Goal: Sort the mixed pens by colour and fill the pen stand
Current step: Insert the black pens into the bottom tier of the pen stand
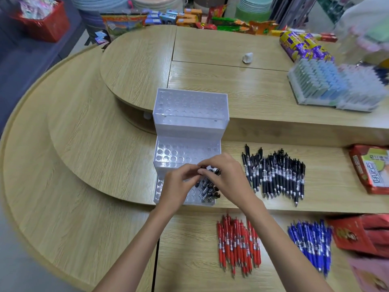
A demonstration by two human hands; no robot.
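Partly hidden black pen (213, 171), right hand (226, 179) pinching

Left hand (179, 186), right hand (225, 175) on black pen (210, 171)

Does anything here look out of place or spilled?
Nothing serious. The stand is upright; black pens, red pens and blue pens lie in separate piles. A white lump sits alone on the upper counter.

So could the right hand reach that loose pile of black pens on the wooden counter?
Probably yes: only bare wooden counter lies between the right hand and the black pen pile, though it pinches a black pen.
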